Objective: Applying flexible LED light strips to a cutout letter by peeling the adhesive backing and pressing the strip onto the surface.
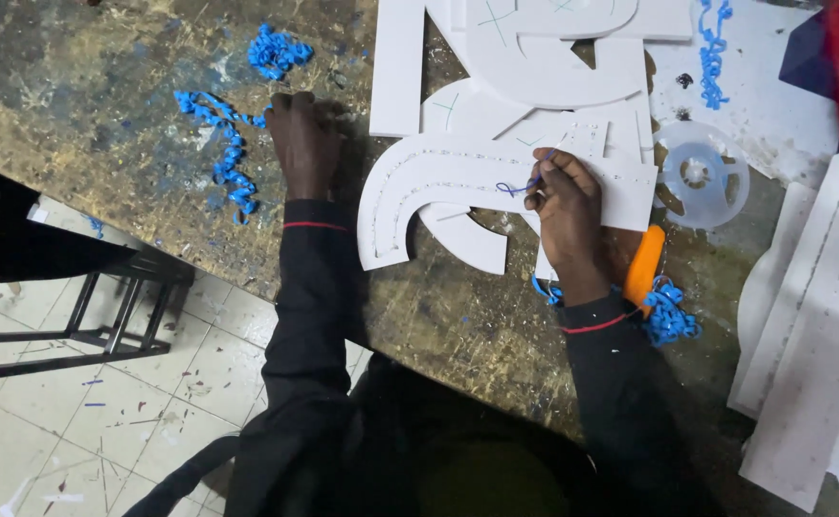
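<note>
My right hand (565,206) pinches a thin blue wire (515,188) against a white curved foam-board cutout (410,187) dotted with rows of small holes. The cutout lies flat on a worn wooden workbench (103,86). My left hand (302,142) rests knuckles-up on the bench to the left of the cutout, fingers curled, beside a curly blue strip (230,153). Whether it holds anything cannot be made out.
More white foam shapes (544,57) are stacked behind the cutout. A clear plastic spool (702,172) and an orange-handled tool (643,268) with blue curls (670,316) lie at right. White strips (812,335) sit far right. A metal stool frame (103,316) stands below the bench on tiled floor.
</note>
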